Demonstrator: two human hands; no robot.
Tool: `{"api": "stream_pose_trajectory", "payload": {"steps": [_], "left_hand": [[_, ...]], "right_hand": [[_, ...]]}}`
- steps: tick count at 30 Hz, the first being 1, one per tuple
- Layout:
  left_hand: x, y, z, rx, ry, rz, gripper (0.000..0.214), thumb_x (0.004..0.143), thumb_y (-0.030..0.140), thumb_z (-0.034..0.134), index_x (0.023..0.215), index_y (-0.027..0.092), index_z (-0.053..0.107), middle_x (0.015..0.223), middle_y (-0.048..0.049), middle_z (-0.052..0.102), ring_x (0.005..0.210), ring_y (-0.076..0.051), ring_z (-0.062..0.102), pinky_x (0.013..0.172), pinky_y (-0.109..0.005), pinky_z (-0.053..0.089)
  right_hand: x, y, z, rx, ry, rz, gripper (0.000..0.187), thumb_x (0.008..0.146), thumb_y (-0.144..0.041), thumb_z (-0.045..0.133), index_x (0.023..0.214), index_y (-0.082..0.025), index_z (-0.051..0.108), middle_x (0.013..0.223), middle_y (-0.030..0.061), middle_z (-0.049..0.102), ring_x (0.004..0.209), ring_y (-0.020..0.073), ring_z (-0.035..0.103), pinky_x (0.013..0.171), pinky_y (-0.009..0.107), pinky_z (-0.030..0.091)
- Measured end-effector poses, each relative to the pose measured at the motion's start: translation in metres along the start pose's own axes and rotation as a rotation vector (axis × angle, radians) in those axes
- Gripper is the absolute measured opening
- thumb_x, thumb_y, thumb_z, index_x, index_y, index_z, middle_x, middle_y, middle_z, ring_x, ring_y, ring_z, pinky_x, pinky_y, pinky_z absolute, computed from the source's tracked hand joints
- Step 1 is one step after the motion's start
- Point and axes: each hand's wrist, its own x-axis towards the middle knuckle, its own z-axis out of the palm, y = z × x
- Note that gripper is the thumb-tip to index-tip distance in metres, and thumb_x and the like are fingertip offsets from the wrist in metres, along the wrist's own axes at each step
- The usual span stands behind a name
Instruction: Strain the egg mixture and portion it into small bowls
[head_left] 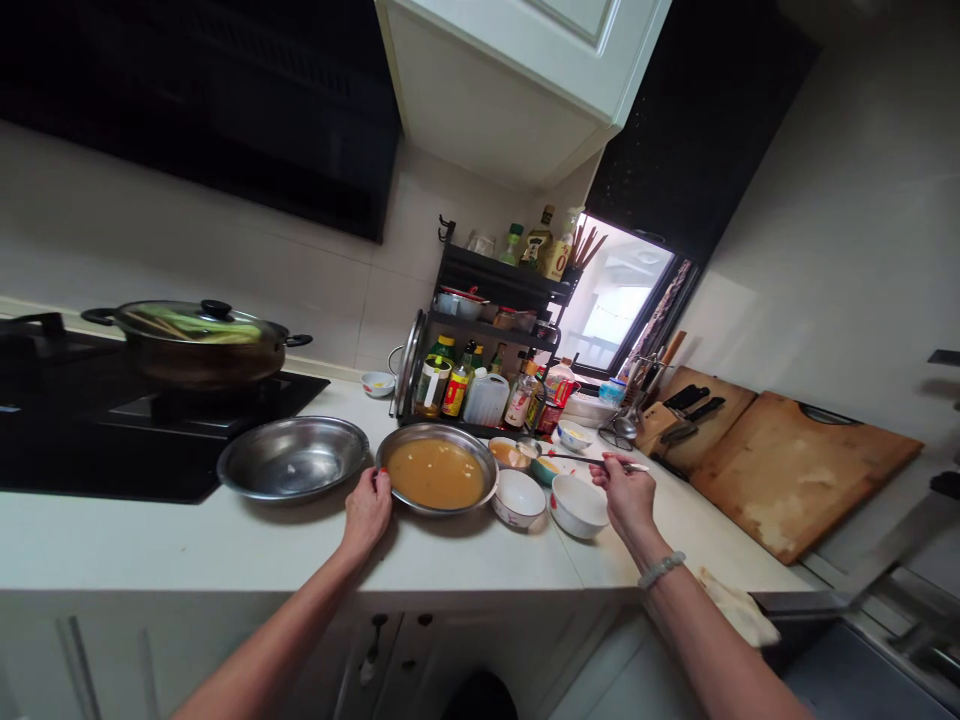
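My left hand [367,510] grips the near left rim of a steel basin [487,487] filled with brown-orange liquid [435,472]. Pale bits float on its surface. In my right hand [626,490] is a long-handled spoon [574,458], its bowl pointing left over the small bowls. Below it are a bowl of orange liquid [510,453] and a green-rimmed bowl [546,472], partly hidden. Nearer me stand a white patterned bowl [518,500] and a larger white bowl [579,507]. Left of the basin sits a second steel basin [294,460] with a little wetness inside.
A lidded pot [206,345] with green vegetables stands on the black stove [165,455]. Behind the basins is a black rack [495,330] of bottles and jars. A knife block [667,425] and wooden cutting boards [795,470] lean at the right. A cloth [739,610] hangs at the counter edge.
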Motion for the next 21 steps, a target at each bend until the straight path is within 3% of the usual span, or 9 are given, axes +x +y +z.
{"api": "stream_pose_trajectory", "payload": {"steps": [7, 11, 16, 18, 21], "left_hand": [[0.001, -0.001, 0.003, 0.002, 0.016, -0.021, 0.047, 0.091, 0.034, 0.030, 0.116, 0.007, 0.060, 0.102, -0.0192, 0.071, 0.095, -0.030, 0.066, 0.082, -0.036, 0.046], [0.000, -0.001, 0.004, -0.004, 0.016, 0.002, 0.046, 0.091, 0.034, 0.029, 0.115, 0.009, 0.060, 0.100, -0.0183, 0.071, 0.094, -0.029, 0.066, 0.081, -0.035, 0.046], [0.001, -0.001, 0.004, -0.005, 0.021, 0.024, 0.044, 0.091, 0.032, 0.029, 0.111, 0.009, 0.061, 0.099, -0.0190, 0.071, 0.092, -0.028, 0.067, 0.079, -0.034, 0.047], [0.002, 0.000, 0.003, -0.012, 0.020, 0.021, 0.044, 0.091, 0.032, 0.029, 0.110, 0.009, 0.061, 0.097, -0.0195, 0.071, 0.092, -0.029, 0.067, 0.078, -0.035, 0.047], [0.003, 0.001, 0.002, -0.029, 0.019, 0.017, 0.042, 0.090, 0.030, 0.031, 0.107, 0.009, 0.063, 0.096, -0.0201, 0.071, 0.090, -0.030, 0.067, 0.077, -0.035, 0.047]], "right_hand": [[-0.058, -0.020, 0.039, -0.109, -0.299, -0.131, 0.032, 0.072, -0.044, 0.068, 0.086, -0.016, 0.059, 0.050, -0.0016, 0.062, 0.041, 0.0134, 0.058, 0.041, 0.024, 0.049], [-0.089, -0.024, 0.046, -0.209, -0.492, -0.342, 0.023, 0.084, -0.038, 0.058, 0.092, -0.018, 0.062, 0.060, -0.0015, 0.062, 0.044, 0.0114, 0.057, 0.046, 0.025, 0.051], [-0.119, -0.024, 0.046, -0.283, -0.688, -0.557, 0.019, 0.087, -0.033, 0.054, 0.095, -0.021, 0.067, 0.078, 0.0030, 0.062, 0.051, 0.0109, 0.057, 0.046, 0.025, 0.051], [-0.129, -0.021, 0.047, -0.286, -0.703, -0.566, 0.019, 0.087, -0.033, 0.054, 0.093, -0.022, 0.068, 0.080, 0.0036, 0.062, 0.053, 0.0112, 0.056, 0.046, 0.025, 0.051], [-0.145, -0.012, 0.050, -0.228, -0.580, -0.456, 0.021, 0.086, -0.036, 0.055, 0.094, -0.021, 0.067, 0.077, 0.0029, 0.063, 0.055, 0.0125, 0.058, 0.049, 0.025, 0.051]]}}
